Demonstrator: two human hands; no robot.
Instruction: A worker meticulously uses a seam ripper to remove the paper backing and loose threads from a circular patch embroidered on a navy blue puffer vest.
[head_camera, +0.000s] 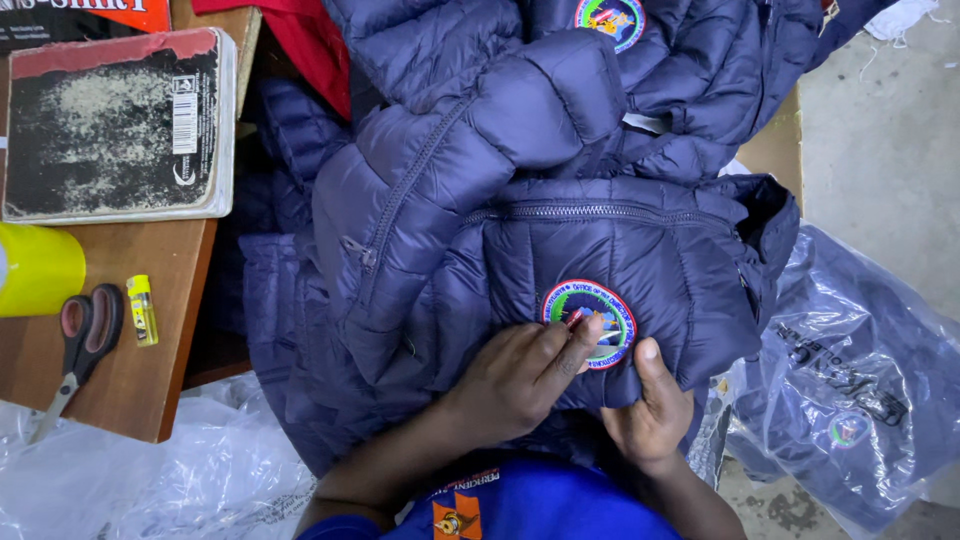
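A navy quilted jacket (620, 260) lies in front of me on top of other navy jackets. A round multicoloured patch (600, 305) is on its front. My left hand (525, 380) presses its fingertips on the patch's lower left part, and a small red bit shows between them. My right hand (650, 410) pinches the jacket fabric just below and right of the patch, thumb on top. A second jacket (480, 100) with a similar patch (610, 20) lies further away.
A wooden table (120, 350) at left carries a worn book (115, 125), a yellow roll (35, 268), scissors (80, 345) and a small yellow lighter (142, 310). Bagged jackets in clear plastic (860, 390) lie at right, with more plastic (130, 480) at lower left.
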